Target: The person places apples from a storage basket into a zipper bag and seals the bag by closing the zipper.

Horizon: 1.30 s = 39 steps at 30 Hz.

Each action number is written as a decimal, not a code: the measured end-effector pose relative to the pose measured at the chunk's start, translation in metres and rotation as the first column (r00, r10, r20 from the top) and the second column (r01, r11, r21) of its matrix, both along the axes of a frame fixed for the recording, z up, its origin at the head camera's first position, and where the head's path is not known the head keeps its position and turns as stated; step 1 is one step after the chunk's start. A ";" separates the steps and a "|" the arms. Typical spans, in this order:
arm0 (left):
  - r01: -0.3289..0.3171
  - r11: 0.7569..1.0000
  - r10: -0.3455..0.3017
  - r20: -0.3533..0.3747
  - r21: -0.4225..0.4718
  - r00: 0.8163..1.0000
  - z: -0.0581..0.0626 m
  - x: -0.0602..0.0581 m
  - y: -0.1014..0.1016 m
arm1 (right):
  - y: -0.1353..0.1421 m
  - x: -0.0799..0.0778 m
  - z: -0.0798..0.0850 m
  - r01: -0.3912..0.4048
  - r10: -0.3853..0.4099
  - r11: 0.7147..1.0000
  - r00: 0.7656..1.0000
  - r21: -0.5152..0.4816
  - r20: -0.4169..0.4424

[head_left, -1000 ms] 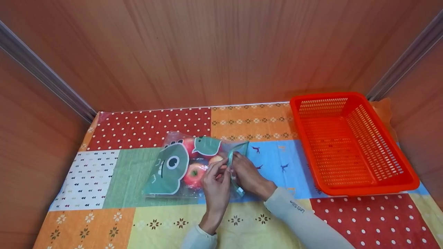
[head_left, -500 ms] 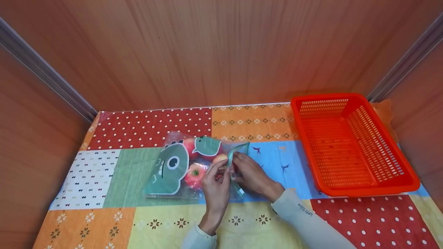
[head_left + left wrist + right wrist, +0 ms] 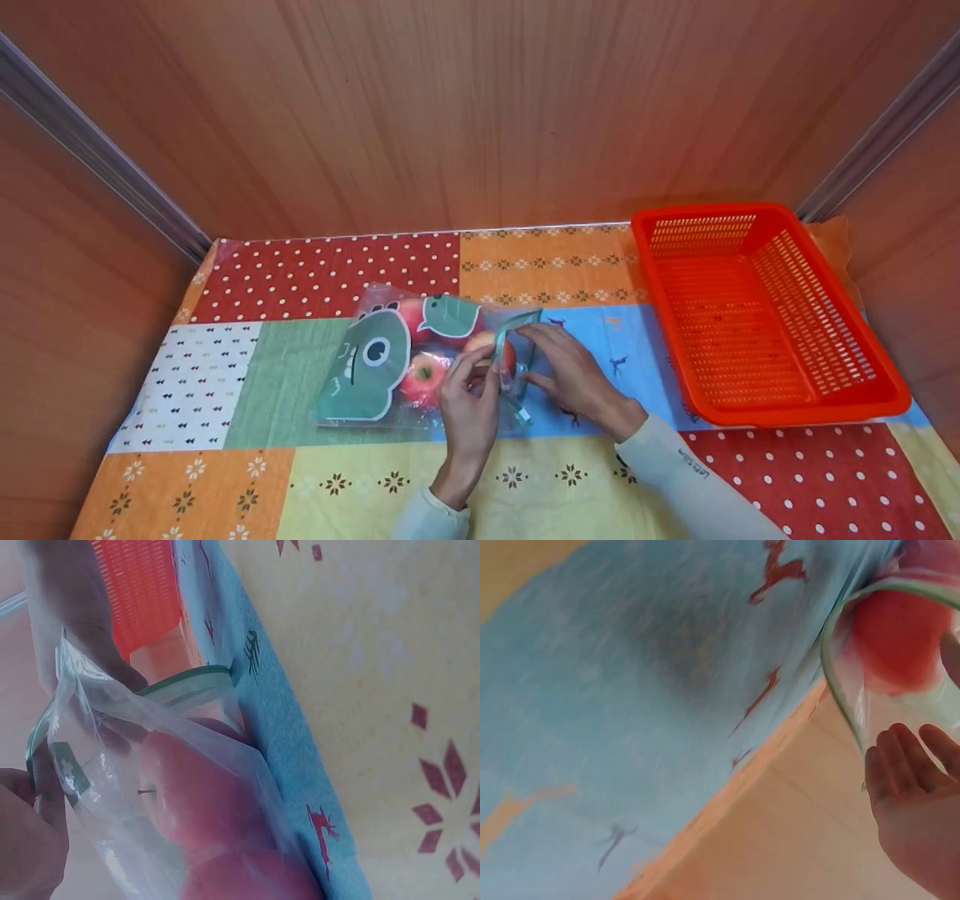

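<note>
A clear zip bag (image 3: 514,319) with a green dinosaur print lies on the tablecloth, its green-edged mouth facing right and gaping. Inside are several red apples (image 3: 426,375); one apple (image 3: 195,787) shows its stem in the left wrist view. My left hand (image 3: 469,401) pinches the near side of the bag's rim between thumb and fingers. At the mouth, my right hand (image 3: 574,375) has its fingers extended, fingertips right at the far rim. The right wrist view shows that hand (image 3: 919,802) with straight fingers beside the opening, an apple (image 3: 904,641) visible within.
A red plastic basket (image 3: 739,330) with slotted walls stands at the right, nothing in it. The patchwork tablecloth (image 3: 300,270) reaches to a wood-grain panel (image 3: 480,112) at the back, with side panels left and right.
My right hand has drawn away to the right and its fingers have spread from the rim. The bag's mouth gapes wider, showing more of an apple. My left hand stays put.
</note>
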<state>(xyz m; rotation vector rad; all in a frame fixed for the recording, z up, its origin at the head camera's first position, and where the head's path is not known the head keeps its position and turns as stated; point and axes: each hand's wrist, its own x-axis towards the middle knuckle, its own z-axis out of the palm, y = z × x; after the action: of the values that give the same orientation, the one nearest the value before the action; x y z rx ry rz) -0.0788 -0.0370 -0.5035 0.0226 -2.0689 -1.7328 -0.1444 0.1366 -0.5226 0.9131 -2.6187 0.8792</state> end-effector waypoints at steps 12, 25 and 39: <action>-0.001 1.000 0.001 0.009 -0.012 1.000 0.001 0.001 0.000 | 0.016 -0.025 0.001 0.225 -0.225 0.974 0.974 -0.038 0.004; 0.024 1.000 -0.024 0.010 0.005 1.000 -0.002 0.003 0.000 | 0.016 -0.051 -0.008 0.181 -0.181 0.983 0.982 -0.010 -0.059; 0.049 0.999 -0.049 0.033 0.021 0.998 -0.003 0.005 0.001 | 0.014 -0.061 -0.011 0.136 -0.138 0.990 0.976 -0.023 -0.170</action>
<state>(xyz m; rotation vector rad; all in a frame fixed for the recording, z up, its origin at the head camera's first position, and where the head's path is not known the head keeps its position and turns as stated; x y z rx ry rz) -0.0740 -0.0356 -0.5062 0.0067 -2.0925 -1.7937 -0.2050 0.1504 -0.5338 0.7583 -2.4926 0.7450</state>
